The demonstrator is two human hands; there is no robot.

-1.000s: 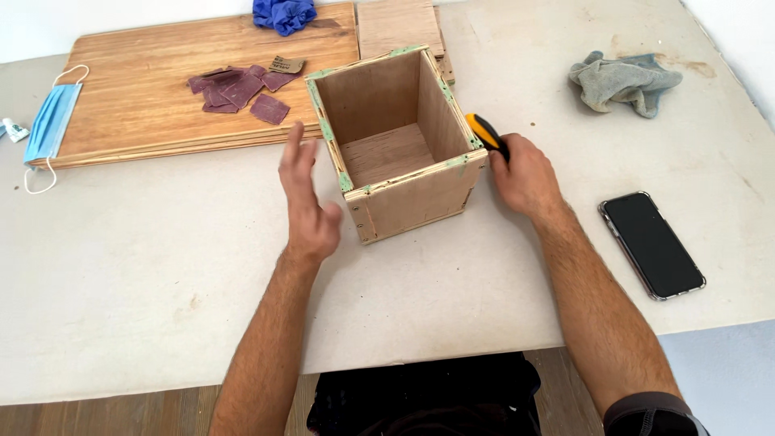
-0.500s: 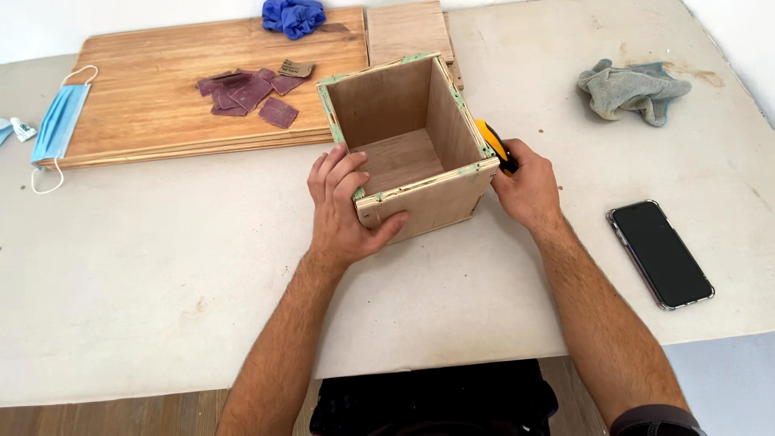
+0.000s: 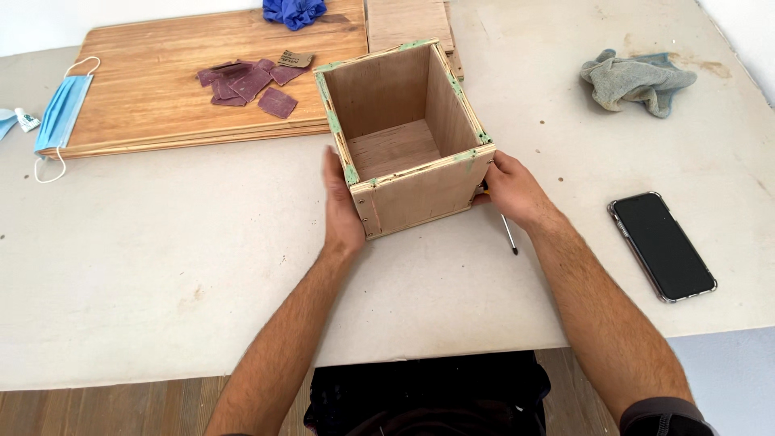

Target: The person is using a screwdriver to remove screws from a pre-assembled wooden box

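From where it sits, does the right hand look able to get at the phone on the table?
Probably yes. The right hand rests against the wooden box, and the bare table between it and the phone holds nothing in the way.

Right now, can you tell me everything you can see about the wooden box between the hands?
The wooden box is an open-topped cube that looks like plywood, with green smears along its rim and corners and small dots like nail or screw heads down its front edges. It is empty and sits upright, turned slightly, on the pale table beside a wooden board. The left hand presses its left side and the right hand its right side.
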